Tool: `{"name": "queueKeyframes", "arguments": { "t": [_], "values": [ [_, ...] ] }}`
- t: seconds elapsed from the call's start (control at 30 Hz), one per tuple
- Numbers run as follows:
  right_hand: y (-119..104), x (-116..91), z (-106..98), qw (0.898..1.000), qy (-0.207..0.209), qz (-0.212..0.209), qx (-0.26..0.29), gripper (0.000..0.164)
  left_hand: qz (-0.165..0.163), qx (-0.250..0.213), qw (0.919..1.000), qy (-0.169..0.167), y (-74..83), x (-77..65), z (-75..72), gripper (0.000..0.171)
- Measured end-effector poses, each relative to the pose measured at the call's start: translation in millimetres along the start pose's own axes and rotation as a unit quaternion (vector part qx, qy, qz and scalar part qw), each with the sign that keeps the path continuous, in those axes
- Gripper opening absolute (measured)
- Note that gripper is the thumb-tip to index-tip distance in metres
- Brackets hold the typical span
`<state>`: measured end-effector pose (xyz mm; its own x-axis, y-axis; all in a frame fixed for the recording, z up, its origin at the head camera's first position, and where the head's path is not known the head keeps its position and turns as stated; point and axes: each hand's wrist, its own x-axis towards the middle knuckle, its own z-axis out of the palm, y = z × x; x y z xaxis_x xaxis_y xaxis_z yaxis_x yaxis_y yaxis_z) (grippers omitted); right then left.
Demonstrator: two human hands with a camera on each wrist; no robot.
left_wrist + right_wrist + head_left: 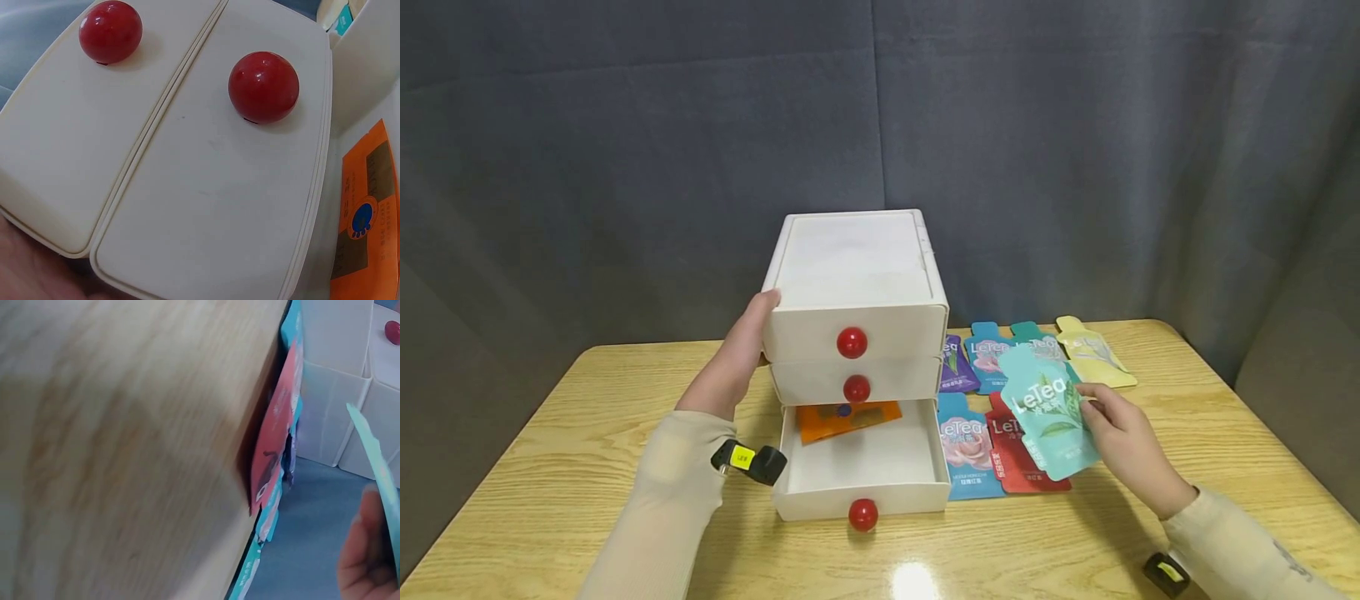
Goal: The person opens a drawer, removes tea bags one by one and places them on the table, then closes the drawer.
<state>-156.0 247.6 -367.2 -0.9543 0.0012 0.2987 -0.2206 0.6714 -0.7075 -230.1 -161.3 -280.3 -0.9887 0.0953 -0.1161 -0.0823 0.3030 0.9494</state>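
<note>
My right hand (1123,437) pinches a light green LeTea pouch (1048,412) by its right edge, above the table. The pouch (380,469) appears nearly edge-on in the right wrist view. My left hand (736,354) rests against the left side of a white drawer cabinet (857,258), thumb at the top front corner; its other fingers are mostly hidden. The cabinet's bottom drawer (820,502) is pulled out, with an orange packet (827,425) lying at its back. Its upper two drawers are closed, each with a red round knob (264,87).
Right of the cabinet lie a pink-flowered blue pouch (966,454), a red pouch (1022,454), a purple pouch (955,371), another blue pouch (987,354), a dark green pouch (1028,333) and a yellow pouch (1093,354). A grey curtain (1075,167) hangs behind the wooden table (602,442).
</note>
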Motion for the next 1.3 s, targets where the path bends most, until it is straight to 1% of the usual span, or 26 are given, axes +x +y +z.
{"name": "queueKeyframes", "arguments": {
  "t": [0.2,0.33,0.6,0.9,1.13,1.3],
  "values": [
    [7,-1,-2,0.999,-0.007,0.032,-0.03,0.027,-0.001,0.001,1.0,-0.001,-1.2,-1.1,0.3,0.076],
    [12,-2,-3,0.998,-0.012,0.041,-0.036,0.028,0.005,0.002,1.0,0.001,-2.1,-0.2,0.4,0.075],
    [20,-1,-3,0.998,-0.012,0.048,-0.046,0.028,0.007,0.004,1.0,0.002,-3.7,2.4,0.0,0.075],
    [29,3,-6,0.994,-0.043,0.083,-0.057,0.033,0.006,0.003,1.0,0.003,-2.4,1.6,0.2,0.075],
    [37,5,-7,0.992,-0.047,0.099,-0.056,0.032,0.006,0.002,1.0,0.002,-2.4,1.6,0.2,0.075],
    [42,8,-9,0.99,-0.056,0.119,-0.056,0.034,0.007,0.001,1.0,0.002,-2.0,0.6,0.1,0.075]
  ]
}}
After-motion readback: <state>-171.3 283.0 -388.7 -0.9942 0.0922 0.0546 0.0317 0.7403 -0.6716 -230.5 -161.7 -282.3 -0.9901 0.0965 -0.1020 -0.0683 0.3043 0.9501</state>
